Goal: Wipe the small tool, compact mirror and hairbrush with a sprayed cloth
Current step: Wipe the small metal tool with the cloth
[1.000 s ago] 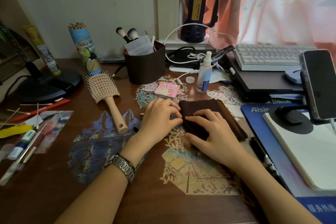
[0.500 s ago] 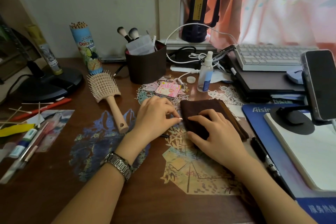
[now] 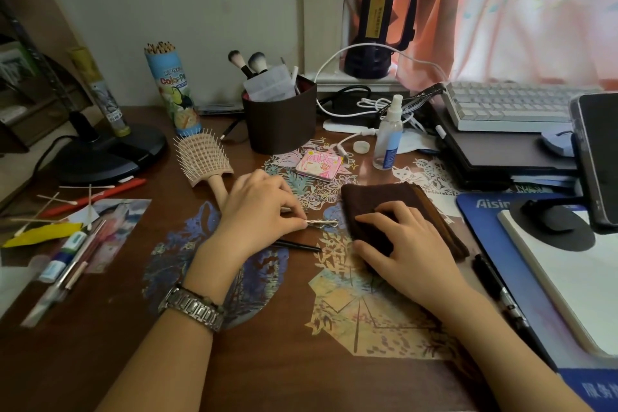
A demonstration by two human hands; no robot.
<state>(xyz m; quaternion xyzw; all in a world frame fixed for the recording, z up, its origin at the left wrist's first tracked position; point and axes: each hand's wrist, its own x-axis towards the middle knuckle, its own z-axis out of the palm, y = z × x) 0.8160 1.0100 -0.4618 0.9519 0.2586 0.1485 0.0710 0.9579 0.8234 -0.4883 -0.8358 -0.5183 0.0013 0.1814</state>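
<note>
The left hand (image 3: 257,211) pinches the small tool (image 3: 321,222) at one end, low over the desk (image 3: 100,328) middle. The right hand (image 3: 401,244) presses the folded cloth (image 3: 378,197) flat with relaxed fingers. Best to draw the tool's full length through a fold. Farther back lie the compact mirror (image 3: 319,164) and hairbrush (image 3: 204,157); a spray bottle (image 3: 388,134) stands toward the curtained rear edge.

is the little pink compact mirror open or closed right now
Closed. The compact mirror lies flat on the desk with its pink printed lid facing up; no mirror glass shows.
</note>
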